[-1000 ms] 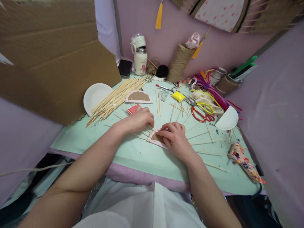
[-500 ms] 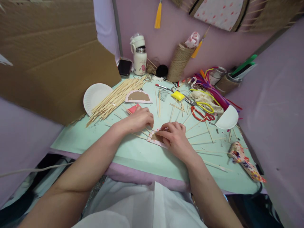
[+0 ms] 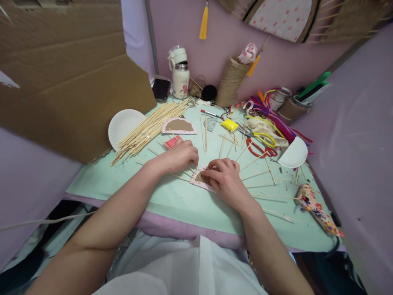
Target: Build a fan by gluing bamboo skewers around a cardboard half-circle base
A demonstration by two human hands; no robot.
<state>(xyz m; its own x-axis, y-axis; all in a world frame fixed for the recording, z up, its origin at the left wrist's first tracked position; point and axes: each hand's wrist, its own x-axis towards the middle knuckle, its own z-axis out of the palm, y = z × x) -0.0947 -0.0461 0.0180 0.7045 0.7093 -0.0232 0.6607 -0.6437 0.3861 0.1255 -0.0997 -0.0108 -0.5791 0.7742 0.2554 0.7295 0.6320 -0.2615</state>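
A small cardboard half-circle (image 3: 202,186) with a pink-spotted white fabric edge lies flat near the table's front. Thin wooden sticks (image 3: 256,174) fan out from it to both sides. My right hand (image 3: 225,176) lies over its right part, fingers curled, with the thumb and fingertips pressing on it; what sits under the palm is hidden. My left hand (image 3: 182,153) is just above its left end, fingertips pinched on a thin wooden stick. A red piece (image 3: 172,142) shows partly behind the left hand. Farther back lies another fabric-edged cardboard half-circle (image 3: 179,126).
A pile of wooden sticks (image 3: 153,127) overlaps a paper plate (image 3: 123,125). Scissors with red handles (image 3: 260,149), a yellow packet (image 3: 229,125) and a half paper plate (image 3: 295,153) lie to the right. A flower-patterned glue gun (image 3: 316,209) is at the right edge. A cardboard sheet (image 3: 76,82) stands left.
Both hands keep almost the same place and grip. The camera view has shifted very slightly.
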